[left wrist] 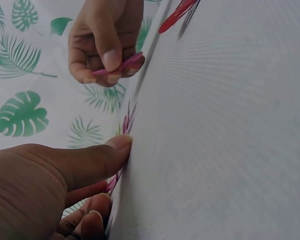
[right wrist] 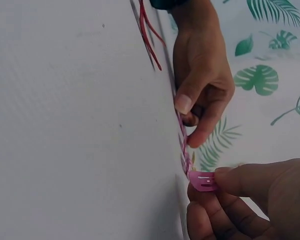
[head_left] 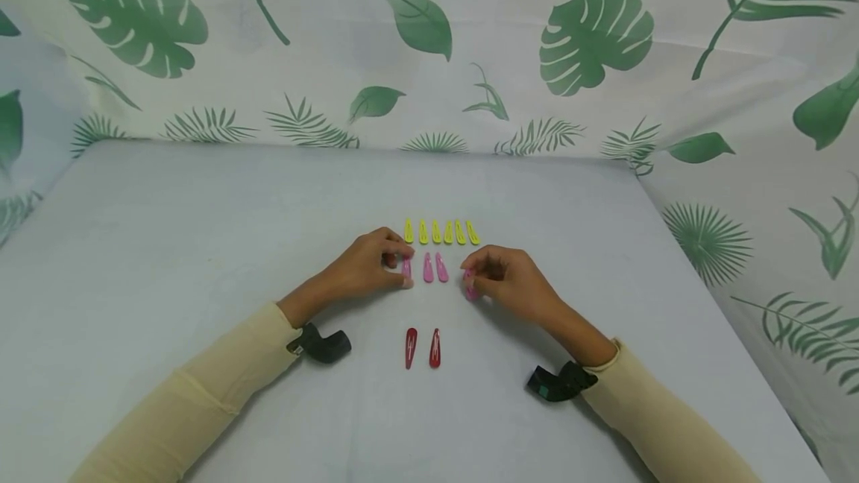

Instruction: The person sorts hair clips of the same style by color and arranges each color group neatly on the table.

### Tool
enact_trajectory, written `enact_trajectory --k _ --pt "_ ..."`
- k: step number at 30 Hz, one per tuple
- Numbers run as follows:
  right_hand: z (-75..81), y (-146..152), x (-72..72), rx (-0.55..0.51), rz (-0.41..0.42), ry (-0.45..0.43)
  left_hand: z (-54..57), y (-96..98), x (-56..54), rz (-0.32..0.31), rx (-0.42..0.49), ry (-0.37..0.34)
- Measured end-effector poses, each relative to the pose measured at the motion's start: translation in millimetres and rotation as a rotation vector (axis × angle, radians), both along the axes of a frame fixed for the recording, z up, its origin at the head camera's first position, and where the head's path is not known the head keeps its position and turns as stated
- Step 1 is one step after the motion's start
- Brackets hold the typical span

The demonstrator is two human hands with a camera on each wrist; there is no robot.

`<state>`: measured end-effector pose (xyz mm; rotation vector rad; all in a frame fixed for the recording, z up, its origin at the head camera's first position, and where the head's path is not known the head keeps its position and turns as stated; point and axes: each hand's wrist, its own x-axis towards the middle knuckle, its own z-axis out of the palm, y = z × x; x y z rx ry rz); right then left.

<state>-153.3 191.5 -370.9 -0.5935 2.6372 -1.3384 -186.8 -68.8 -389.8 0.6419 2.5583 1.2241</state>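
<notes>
My left hand (head_left: 365,263) has its thumb and index finger at the two ends of a pink hair clip (head_left: 406,267), gripping it at the tabletop. Right of that clip lie two more pink hair clips (head_left: 428,268), side by side. My right hand (head_left: 513,282) pinches another pink hair clip (right wrist: 202,181) between thumb and fingers, and the left wrist view shows it held above the table. Behind the pink ones runs a row of several yellow hair clips (head_left: 436,232). Two red hair clips (head_left: 435,349) lie nearer to me, apart from each other.
A pale cloth covers the table (head_left: 201,229). Behind it and to the right hangs a white curtain with green leaf prints (head_left: 597,39). Black straps with small devices (head_left: 560,382) sit at both wrists, beside the beige sleeves.
</notes>
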Motion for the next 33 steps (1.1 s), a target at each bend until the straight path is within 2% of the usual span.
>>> enact_trajectory --k 10,20,33 --pt "-1.4 -4.5 -14.6 0.051 -0.033 0.009 -1.8 0.8 -0.6 -0.012 0.005 0.008" --pt "-5.5 -11.8 -29.0 0.083 -0.030 0.027 -2.2 -0.5 -1.0 -0.014 0.004 0.011" --pt "-7.5 -18.2 -35.0 0.166 -0.062 0.002 -2.2 -1.5 -1.6 -0.019 0.003 0.023"
